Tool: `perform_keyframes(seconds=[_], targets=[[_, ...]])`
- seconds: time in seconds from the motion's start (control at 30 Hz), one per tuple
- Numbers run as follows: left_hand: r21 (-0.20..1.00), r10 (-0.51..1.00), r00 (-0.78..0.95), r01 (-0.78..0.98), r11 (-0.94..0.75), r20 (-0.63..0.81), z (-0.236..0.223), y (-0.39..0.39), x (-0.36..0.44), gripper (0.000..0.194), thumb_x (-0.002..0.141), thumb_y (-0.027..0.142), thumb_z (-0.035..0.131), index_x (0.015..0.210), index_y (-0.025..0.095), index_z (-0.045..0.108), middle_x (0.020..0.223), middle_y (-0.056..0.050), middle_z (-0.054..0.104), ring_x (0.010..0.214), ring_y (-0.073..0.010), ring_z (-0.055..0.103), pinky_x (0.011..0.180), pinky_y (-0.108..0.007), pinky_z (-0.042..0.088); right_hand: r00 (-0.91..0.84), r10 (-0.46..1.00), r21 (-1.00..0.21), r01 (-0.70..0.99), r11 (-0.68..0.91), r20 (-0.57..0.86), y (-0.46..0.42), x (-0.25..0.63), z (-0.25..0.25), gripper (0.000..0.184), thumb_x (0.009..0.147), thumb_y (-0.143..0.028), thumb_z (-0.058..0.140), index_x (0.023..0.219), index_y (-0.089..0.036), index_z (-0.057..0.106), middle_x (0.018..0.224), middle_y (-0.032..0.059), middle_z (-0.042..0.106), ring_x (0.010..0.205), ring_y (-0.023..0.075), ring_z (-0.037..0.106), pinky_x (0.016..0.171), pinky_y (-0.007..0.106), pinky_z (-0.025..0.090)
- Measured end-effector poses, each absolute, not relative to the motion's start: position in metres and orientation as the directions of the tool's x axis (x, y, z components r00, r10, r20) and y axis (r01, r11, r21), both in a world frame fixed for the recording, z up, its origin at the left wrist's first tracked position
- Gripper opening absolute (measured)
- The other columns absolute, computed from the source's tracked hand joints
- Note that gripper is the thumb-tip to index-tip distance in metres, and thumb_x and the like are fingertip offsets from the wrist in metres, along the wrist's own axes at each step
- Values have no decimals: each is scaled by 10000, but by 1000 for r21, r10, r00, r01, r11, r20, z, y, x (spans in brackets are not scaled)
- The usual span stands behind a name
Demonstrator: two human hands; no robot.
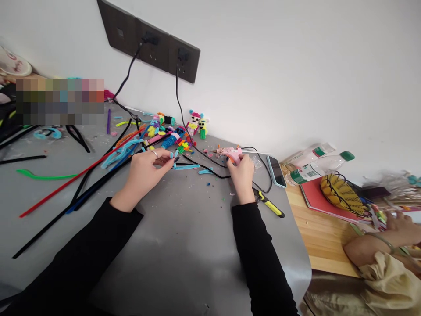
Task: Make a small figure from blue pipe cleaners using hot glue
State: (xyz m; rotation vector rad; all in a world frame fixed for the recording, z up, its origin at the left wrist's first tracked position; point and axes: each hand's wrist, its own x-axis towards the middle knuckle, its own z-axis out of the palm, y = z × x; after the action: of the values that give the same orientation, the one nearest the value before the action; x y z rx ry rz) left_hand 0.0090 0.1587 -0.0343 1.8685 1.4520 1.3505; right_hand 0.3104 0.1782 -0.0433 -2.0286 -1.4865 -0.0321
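My left hand (146, 173) is closed, its fingertips pinching a short light-blue pipe cleaner piece (176, 153). My right hand (241, 175) wraps round a pink hot glue gun (233, 153), whose nozzle points left above the grey tabletop (184, 245). Light-blue pipe cleaner lengths (187, 166) lie between the two hands. Behind them is a heap of colourful pipe cleaner figures (173, 138), and two small figures (194, 123) stand against the wall. Yellow-and-black handled pliers (271, 205) lie by my right wrist, their jaws partly hidden.
Long red (82, 169), black and blue pipe cleaners spread across the left side. Black cords run from a wall socket panel (154, 41) to the table. At right are a phone (276, 171), plastic bottles (305, 174), a yellow basket (342, 195) and another person's arm (371, 243).
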Motion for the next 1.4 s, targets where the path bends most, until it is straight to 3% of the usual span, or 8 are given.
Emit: perform_keyframes(seconds=[0.13,0.2,0.37,0.47,0.53,0.87,1.17,1.4], targets=[[815,922,-18,474,-333,388,-28,156,12,197,805,404,655,828,220,720,742,-20,792,684,-209,766,659,-292,643,342,873,-396,898,-193,348,181,312,-50,245,834,-317,705,994,-152,617,1082,189,663,1033,337,565,987,478,457],[823,922,-12,457,-338,386,-25,154,12,186,803,386,662,826,215,729,726,-5,785,665,-196,757,651,-283,645,330,852,-393,905,-164,406,179,313,-50,257,844,-341,713,1006,-157,637,1127,194,635,1052,343,544,1011,512,448],[825,892,-8,385,-414,452,-22,152,13,132,800,338,681,810,216,729,704,39,761,636,-174,750,664,-280,662,187,782,-503,845,181,595,170,305,-36,185,938,-303,583,1069,-195,657,1134,144,659,1021,277,607,943,451,520],[829,885,-8,355,-433,466,-24,152,13,140,783,347,682,799,215,726,726,17,773,636,-188,761,660,-287,669,93,848,-636,705,314,522,163,290,-30,208,977,-277,521,1085,-192,677,1054,111,727,912,216,679,840,371,567],[837,890,-6,343,-427,456,-26,152,13,155,775,356,678,806,213,729,742,-1,780,646,-195,768,667,-288,671,0,889,-691,629,356,458,160,279,-29,231,980,-260,522,1099,-194,707,1084,110,769,948,211,718,844,360,584],[840,884,65,283,-462,464,-19,147,14,158,794,339,676,840,206,747,836,-30,804,713,-192,758,738,-310,696,-415,857,-749,450,486,307,142,252,-23,272,1035,-214,537,1194,-200,757,1103,87,790,1019,200,738,907,326,577],[837,881,75,281,-469,468,-18,147,14,152,814,324,677,877,213,760,888,-31,818,731,-190,770,755,-304,699,-436,804,-690,431,582,405,138,242,-29,275,1041,-209,583,1277,-229,724,1013,63,759,946,187,718,874,312,584],[887,913,74,214,-408,402,-17,147,14,176,800,374,709,842,205,735,796,-47,786,735,-212,760,705,-316,686,-377,775,-612,476,632,507,133,233,-30,220,1056,-266,589,1206,-246,749,995,76,769,904,197,719,834,331,598]])
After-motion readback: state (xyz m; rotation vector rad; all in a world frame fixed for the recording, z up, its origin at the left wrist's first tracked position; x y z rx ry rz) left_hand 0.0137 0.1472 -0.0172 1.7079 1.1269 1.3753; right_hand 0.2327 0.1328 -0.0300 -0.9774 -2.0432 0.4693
